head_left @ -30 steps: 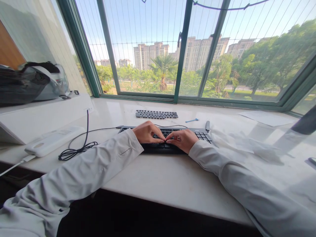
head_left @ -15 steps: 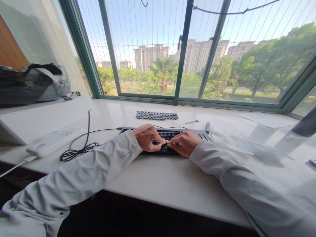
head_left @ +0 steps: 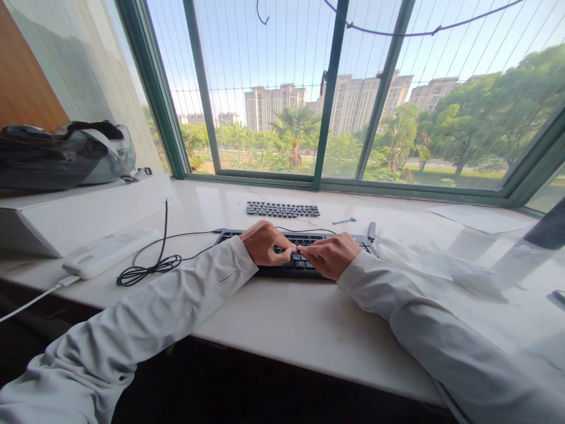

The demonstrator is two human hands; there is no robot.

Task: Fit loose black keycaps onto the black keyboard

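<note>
Largest, the pale tabletop [head_left: 265, 318], dropping away at its front edge under left sleeve [head_left: 198, 288] and right sleeve [head_left: 415, 303], with open room between that edge and the black keyboard [head_left: 286, 271]. Next, the keyboard itself, lying flat beneath left hand [head_left: 265, 242] and right hand [head_left: 333, 254]; some risk of skidding or skewing if pressed unevenly. Near its right end, crumpled clear plastic [head_left: 474, 275], crowding that side and likely to catch the right sleeve. Beyond the keyboard, a grey key set [head_left: 282, 209] in tight rows, apparently loose; easily scattered by a forward knock, though with open room toward the window frame [head_left: 247, 175]. Smaller, both hands, thumbs and forefingers drawn in, fingertips almost meeting; cannot tell whether gripping something tiny or only touching. With fingers so crowded, possible loss of any small part through a slip. Leftward, a coiled cable [head_left: 150, 269], near the left sleeve, liable to snag. Smallest, a slim blue tool [head_left: 344, 221], apart from the right hand.
</note>
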